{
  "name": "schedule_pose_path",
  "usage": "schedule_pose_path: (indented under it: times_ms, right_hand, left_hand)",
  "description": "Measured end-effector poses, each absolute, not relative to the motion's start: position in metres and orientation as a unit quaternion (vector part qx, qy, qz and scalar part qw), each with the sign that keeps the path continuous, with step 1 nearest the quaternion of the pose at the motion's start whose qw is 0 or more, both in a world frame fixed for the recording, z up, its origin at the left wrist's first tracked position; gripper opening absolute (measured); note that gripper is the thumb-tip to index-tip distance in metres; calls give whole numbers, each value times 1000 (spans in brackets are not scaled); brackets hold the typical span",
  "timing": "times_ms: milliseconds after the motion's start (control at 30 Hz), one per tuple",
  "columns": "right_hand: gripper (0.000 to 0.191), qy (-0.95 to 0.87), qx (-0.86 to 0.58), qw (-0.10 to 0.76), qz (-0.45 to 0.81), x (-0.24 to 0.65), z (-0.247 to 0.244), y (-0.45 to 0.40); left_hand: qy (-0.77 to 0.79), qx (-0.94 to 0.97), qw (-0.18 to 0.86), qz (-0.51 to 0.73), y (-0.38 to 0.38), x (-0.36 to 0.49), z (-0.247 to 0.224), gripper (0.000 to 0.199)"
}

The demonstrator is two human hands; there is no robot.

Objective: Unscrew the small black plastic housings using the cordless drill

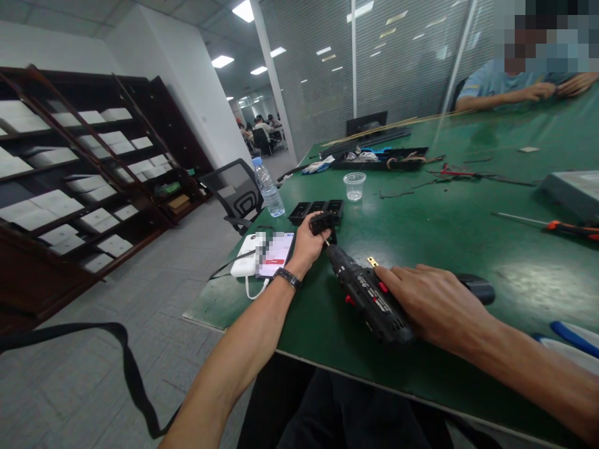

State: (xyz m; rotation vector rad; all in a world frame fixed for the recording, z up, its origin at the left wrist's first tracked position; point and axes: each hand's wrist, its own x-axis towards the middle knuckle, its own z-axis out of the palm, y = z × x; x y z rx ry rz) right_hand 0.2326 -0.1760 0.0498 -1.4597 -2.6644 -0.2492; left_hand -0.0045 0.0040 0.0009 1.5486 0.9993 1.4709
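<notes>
My right hand (425,299) is wrapped around a black cordless drill (367,296) with red switches, its fingers mostly hidden. The drill lies tilted, its chuck pointing away toward my left hand. Beside my right thumb shows a small brass-coloured plate (372,262) with holes; whether the hand touches it I cannot tell. My left hand (309,243) grips a small black plastic part (322,222) in its fingers. The drill's bit tip reaches close to that part; contact is unclear. Just behind the left hand sits a black tray with compartments (302,213).
Left of my arm lie a phone (276,254) and a white power bank (247,257) with a cable. A water bottle (268,188) and a clear cup (354,186) stand farther back. A screwdriver (556,226) and blue-white handles (578,340) lie right. Another person (505,87) sits across.
</notes>
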Motion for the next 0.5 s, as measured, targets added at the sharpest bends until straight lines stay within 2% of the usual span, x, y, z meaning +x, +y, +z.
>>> schedule_pose_path:
  times_ms: [200, 500]
  right_hand:
    - [39, -874, -474, 50, -91, 234, 46, -176]
    - [39, -877, -465, 54, -110, 233, 46, -177]
  left_hand:
    - [404, 616, 370, 567, 2, -4, 5, 34]
    - [405, 612, 364, 573, -1, -3, 7, 31]
